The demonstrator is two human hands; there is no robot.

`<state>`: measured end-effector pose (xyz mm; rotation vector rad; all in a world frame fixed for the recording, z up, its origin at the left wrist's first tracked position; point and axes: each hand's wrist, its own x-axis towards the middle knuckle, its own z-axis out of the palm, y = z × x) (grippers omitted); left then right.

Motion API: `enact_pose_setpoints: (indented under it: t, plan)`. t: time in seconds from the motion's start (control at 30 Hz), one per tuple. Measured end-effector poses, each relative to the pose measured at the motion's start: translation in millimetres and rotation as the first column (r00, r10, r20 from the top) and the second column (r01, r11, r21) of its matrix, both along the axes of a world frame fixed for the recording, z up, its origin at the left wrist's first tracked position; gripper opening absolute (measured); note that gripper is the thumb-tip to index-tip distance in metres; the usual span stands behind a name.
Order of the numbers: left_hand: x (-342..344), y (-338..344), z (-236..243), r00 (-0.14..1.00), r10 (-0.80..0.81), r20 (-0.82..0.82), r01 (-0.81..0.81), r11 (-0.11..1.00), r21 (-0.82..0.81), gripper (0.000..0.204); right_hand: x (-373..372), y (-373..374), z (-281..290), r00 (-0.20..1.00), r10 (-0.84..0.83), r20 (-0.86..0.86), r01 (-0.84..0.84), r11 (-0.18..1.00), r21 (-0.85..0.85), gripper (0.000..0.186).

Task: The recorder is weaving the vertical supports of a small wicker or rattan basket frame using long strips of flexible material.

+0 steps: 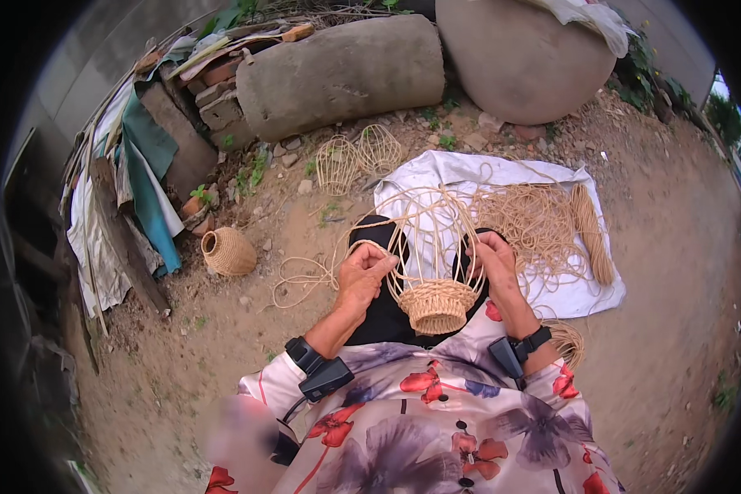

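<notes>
A half-woven basket (434,300) of pale tan cord rests between my knees, its woven ring low and its bare ribs rising in a loose cage. My left hand (362,278) is at the cage's left side, thumb and fingers closed on a tan cord that loops off toward the ground. My right hand (496,262) is at the right side, fingers bent and pinched on a strand or rib; which one is hard to make out. Beyond the basket, a white sack (574,296) spread on the dirt holds a tangle of cord (519,214) and a long bundle (589,230).
A finished woven vessel (229,251) lies on the dirt at left. Two bare cage frames (337,165) stand behind my knees. A concrete cylinder (337,74), a large rounded stone-like object (519,58), and piled boards with tarps (148,148) line the back and left. More cord (564,337) lies by my right hip.
</notes>
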<state>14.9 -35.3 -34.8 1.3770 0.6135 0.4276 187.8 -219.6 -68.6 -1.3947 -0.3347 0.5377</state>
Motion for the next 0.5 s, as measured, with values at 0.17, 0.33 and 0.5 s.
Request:
enact_pose_setpoints:
  t: [0.17, 0.33, 0.5]
  plan:
    - [13.7, -5.0, -7.1, 0.988, -0.068, -0.14, 0.136, 0.82, 0.557, 0.011, -3.4, 2.7, -9.9, 0.89, -0.115, 0.441, 0.243, 0.938, -0.246, 0.021]
    - [9.2, -11.9, 14.0, 0.967, -0.038, -0.254, 0.205, 0.709, 0.675, 0.015, -19.0, -3.7, 44.8, 0.399, -0.05, 0.916, 0.533, 0.825, -0.187, 0.023]
    - [23.2, -14.7, 46.1, 0.995, -0.098, -0.018, 0.048, 0.308, 0.95, 0.016, -37.2, 12.7, 75.3, 0.637, 0.031, 0.77, 0.234, 0.944, -0.232, 0.036]
